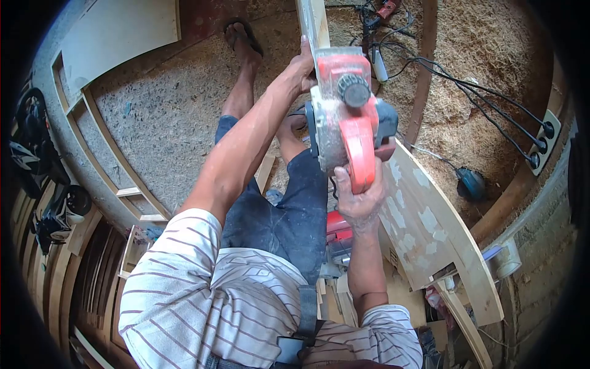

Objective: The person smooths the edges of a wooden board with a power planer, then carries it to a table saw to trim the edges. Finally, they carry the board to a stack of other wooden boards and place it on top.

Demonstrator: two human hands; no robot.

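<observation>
A red power planer [353, 117] with a dark round knob and a dusty grey body is at the upper middle. My right hand [361, 195] is wrapped round its red rear handle. The planer is over a long, narrow wooden board [318, 24] that extends to the top edge of the view. My left hand [301, 72] is on the near side of this board, left of the planer's front, its thumb up along the board's side. The rest of its fingers are partly hidden. How the planer's underside meets the board is hidden.
A curved, patched wooden panel [424, 215] stands at the right. Black cables run to a power strip [546, 142]. Wood shavings [479, 37] cover the floor at upper right. Wooden frames [110, 147] and a pale sheet [123, 37] are at the left.
</observation>
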